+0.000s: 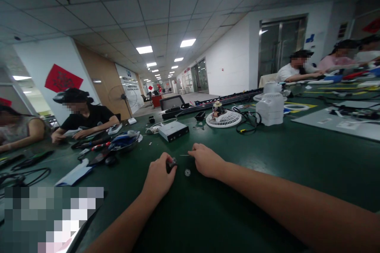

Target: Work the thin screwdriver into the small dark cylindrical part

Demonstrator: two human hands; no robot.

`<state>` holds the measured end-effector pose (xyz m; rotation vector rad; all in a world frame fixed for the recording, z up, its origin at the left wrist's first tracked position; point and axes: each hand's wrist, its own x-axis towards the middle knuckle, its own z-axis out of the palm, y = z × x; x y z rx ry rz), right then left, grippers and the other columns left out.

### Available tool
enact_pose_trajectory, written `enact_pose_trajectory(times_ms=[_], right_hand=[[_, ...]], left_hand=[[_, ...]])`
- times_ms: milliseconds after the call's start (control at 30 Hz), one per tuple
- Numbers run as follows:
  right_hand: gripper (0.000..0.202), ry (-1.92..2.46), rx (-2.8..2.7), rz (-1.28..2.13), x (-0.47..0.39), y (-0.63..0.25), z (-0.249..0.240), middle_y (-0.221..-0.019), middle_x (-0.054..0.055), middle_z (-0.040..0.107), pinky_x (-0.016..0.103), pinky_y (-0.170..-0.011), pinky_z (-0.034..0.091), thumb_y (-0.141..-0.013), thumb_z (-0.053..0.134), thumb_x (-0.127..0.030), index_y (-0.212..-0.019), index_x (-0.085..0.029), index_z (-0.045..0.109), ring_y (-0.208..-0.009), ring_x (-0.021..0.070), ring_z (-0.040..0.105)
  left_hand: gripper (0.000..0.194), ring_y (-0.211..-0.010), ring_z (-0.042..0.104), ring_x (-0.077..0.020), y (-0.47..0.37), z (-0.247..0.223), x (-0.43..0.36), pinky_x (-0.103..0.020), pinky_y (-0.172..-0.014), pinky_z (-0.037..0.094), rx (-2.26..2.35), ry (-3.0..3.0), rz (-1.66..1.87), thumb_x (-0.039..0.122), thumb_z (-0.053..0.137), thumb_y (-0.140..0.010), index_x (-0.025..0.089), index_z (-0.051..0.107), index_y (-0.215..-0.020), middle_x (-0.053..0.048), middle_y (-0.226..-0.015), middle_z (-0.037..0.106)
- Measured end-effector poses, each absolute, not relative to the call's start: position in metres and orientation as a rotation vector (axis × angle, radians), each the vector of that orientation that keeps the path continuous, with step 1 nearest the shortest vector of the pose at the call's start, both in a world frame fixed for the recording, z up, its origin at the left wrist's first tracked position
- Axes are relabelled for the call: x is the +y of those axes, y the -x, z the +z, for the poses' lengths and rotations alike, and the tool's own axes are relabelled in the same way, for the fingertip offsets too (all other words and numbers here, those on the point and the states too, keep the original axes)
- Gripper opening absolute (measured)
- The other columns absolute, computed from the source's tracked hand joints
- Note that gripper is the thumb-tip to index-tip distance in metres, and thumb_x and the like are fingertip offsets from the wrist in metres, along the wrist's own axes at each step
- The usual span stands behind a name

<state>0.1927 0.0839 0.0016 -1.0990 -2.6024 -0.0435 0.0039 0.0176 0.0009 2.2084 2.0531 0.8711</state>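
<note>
Lower centre, watched remotely: left hand (160, 174) pinches a small dark part (171, 163). Right hand (208, 161), fingertips drawn narrow, holds a thin rod (184, 155). Round piece (187, 172) loose between them on the green table (190, 215); I judge a careless knuckle could send it skidding, a slack pinch drop the rod.

My feed is dim: ceiling panels (188, 42) glow far off, the 2 largest glaring, while the green table (190, 221) looks dark. Small details seem soft, the wide lens stretches both sides, and pixel blocks (44, 221) mask the near left.
</note>
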Motion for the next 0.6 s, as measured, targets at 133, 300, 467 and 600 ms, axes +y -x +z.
enact_pose_trajectory(times_ms=[133,300,467,600], right_hand=[[0.045,1.092,-2.579,0.05,0.091,-0.193,-0.007,-0.117,0.017,0.056,0.035,-0.093,0.041,-0.085,0.043,-0.006,-0.124,-0.012,0.063,-0.105,0.0255,0.052],[0.044,1.097,-2.53,0.025,0.088,-0.201,0.005,-0.12,0.018,0.055,0.037,-0.097,0.039,-0.085,0.055,-0.018,-0.128,-0.012,0.06,-0.112,0.0283,0.05],[0.04,1.052,-2.567,-0.05,0.065,-0.225,0.056,-0.117,0.014,0.059,0.04,-0.096,0.04,-0.085,0.059,-0.031,-0.123,-0.018,0.064,-0.111,0.0286,0.052],[0.024,1.134,-2.616,0.056,0.012,-0.271,0.046,-0.1,0.007,0.068,0.037,-0.08,0.045,-0.084,0.061,-0.042,-0.103,-0.032,0.072,-0.09,0.0233,0.062]], left_hand=[[0.017,-0.088,0.065,-0.024,-0.001,-0.007,0.02,-0.035,-0.076,0.05,2.126,-2.192,0.835,0.024,0.058,-0.082,0.021,0.054,-0.098,-0.007,-0.095,0.067],[0.026,-0.094,0.065,-0.0281,0.0,0.004,0.014,-0.041,-0.084,0.05,2.209,-2.27,0.718,0.026,0.059,-0.08,0.02,0.053,-0.105,-0.011,-0.101,0.067],[0.038,-0.109,0.06,-0.0404,0.001,0.059,-0.025,-0.056,-0.09,0.048,2.328,-2.509,0.608,0.036,0.067,-0.071,0.02,0.063,-0.104,-0.017,-0.124,0.063],[0.042,-0.102,0.064,-0.0386,0.016,0.043,-0.108,-0.057,-0.081,0.055,2.202,-2.418,0.99,0.046,0.065,-0.071,0.042,0.063,-0.113,-0.001,-0.112,0.071]])
